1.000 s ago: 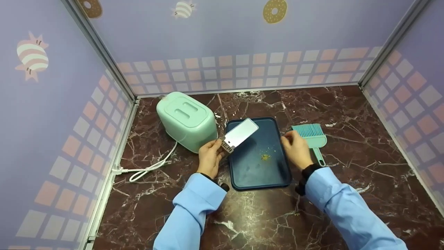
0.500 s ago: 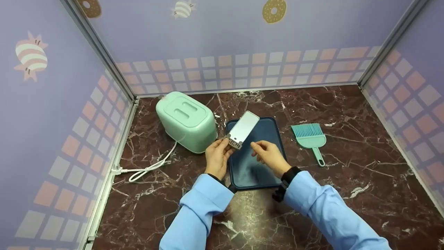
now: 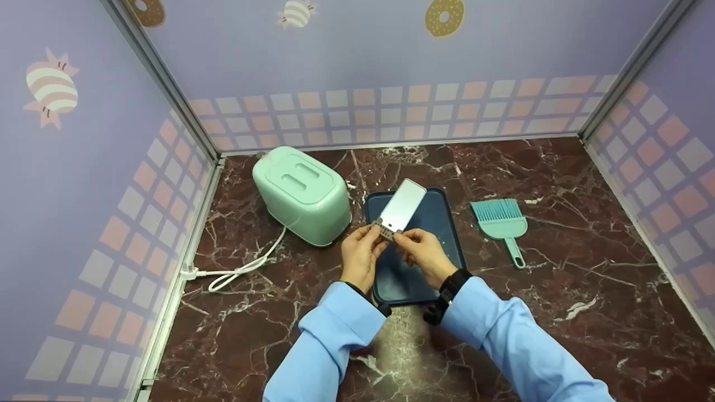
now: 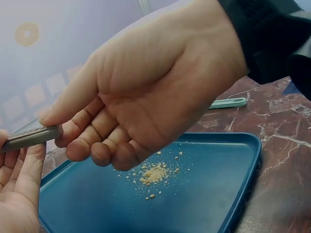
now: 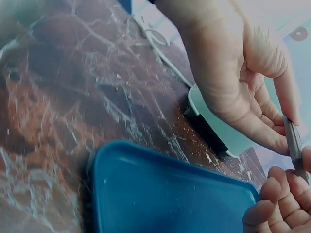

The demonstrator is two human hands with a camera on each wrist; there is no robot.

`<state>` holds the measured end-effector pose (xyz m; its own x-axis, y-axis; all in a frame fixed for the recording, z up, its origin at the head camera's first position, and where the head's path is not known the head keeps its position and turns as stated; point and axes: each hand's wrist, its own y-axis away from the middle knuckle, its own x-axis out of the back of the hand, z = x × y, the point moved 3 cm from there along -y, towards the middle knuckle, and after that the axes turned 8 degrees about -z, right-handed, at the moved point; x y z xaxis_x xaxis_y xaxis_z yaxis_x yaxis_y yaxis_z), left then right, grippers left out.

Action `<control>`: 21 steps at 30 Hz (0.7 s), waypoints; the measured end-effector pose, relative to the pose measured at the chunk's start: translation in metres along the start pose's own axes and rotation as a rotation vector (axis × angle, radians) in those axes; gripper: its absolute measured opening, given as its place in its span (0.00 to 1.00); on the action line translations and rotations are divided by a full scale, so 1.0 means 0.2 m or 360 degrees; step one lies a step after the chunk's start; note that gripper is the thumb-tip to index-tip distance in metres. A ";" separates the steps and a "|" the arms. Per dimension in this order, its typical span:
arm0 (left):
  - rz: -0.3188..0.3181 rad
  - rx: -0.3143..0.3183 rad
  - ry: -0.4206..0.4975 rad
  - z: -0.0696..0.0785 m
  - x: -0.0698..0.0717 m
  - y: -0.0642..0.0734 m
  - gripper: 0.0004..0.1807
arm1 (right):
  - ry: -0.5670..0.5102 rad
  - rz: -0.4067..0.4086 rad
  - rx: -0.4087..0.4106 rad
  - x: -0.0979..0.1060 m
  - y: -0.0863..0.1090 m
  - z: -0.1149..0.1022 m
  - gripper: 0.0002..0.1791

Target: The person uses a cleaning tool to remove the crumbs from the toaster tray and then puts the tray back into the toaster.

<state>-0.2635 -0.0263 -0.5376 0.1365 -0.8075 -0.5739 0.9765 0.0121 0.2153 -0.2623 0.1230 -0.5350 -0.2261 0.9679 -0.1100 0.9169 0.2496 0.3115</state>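
A silvery, flat crumb tray [image 3: 404,205] with a grey-brown slotted end piece is held up over the dark blue tray [image 3: 410,282]. My left hand [image 3: 359,259] pinches the left side of that end piece between thumb and fingers. On its right side, my right hand [image 3: 425,255] pinches it too. Thumbs lie on top in the wrist views, where the end piece [image 4: 29,138] appears edge-on. A small heap of yellowish crumbs [image 4: 154,174] lies in the blue tray below; the hands mostly hide it in the head view.
A mint-green toaster [image 3: 313,209] stands left of the blue tray, its white cord [image 3: 246,273] running to the left wall. Right of the tray lies a teal hand brush [image 3: 503,223]. Patterned walls [image 3: 391,56] enclose the marbled table [image 3: 592,268] at the back and sides.
My right hand has moved left from the blue tray's right edge and now pinches the crumb tray. My left hand has shifted slightly right with the crumb tray, which points more upward.
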 end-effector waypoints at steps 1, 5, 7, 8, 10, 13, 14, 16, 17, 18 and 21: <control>-0.0004 -0.0004 -0.0022 0.00 0.00 0.00 0.09 | -0.0022 0.0005 -0.0006 0.00 0.00 0.00 0.15; -0.0023 0.0020 -0.0150 0.00 0.01 0.01 0.09 | -0.0102 0.0018 -0.0010 0.01 0.00 0.01 0.11; -0.0040 0.0053 -0.0216 -0.01 0.01 0.01 0.09 | -0.0149 0.0016 -0.0008 0.02 0.00 0.01 0.10; -0.0045 0.0072 -0.0235 -0.01 0.01 0.02 0.09 | -0.0168 0.0014 -0.0008 0.03 0.00 0.01 0.10; -0.0053 0.0110 -0.0255 -0.01 0.01 0.02 0.11 | -0.0198 0.0012 -0.0005 0.03 0.00 0.01 0.11; -0.0071 0.0145 -0.0275 -0.02 0.02 0.02 0.15 | -0.0231 0.0011 -0.0004 0.04 -0.01 0.02 0.11; -0.0076 0.0158 -0.0275 -0.02 0.02 0.02 0.16 | -0.0243 0.0013 -0.0001 0.04 -0.01 0.02 0.11; -0.0098 0.0179 -0.0298 -0.03 0.02 0.02 0.17 | -0.0277 0.0024 0.0007 0.05 0.00 0.02 0.11; -0.0113 0.0191 -0.0319 -0.03 0.02 0.03 0.16 | -0.0298 0.0028 0.0013 0.05 0.00 0.02 0.11; -0.0127 0.0201 -0.0339 -0.03 0.02 0.03 0.16 | -0.0327 0.0032 0.0020 0.05 0.00 0.02 0.12; -0.0175 0.0224 -0.0411 -0.03 0.03 0.03 0.16 | -0.0432 0.0049 0.0044 0.06 0.00 0.03 0.14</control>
<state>-0.2557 -0.0263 -0.5447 -0.0329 -0.9227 -0.3842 0.9478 -0.1508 0.2810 -0.2638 0.1339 -0.5419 -0.1046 0.9305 -0.3510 0.9314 0.2154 0.2934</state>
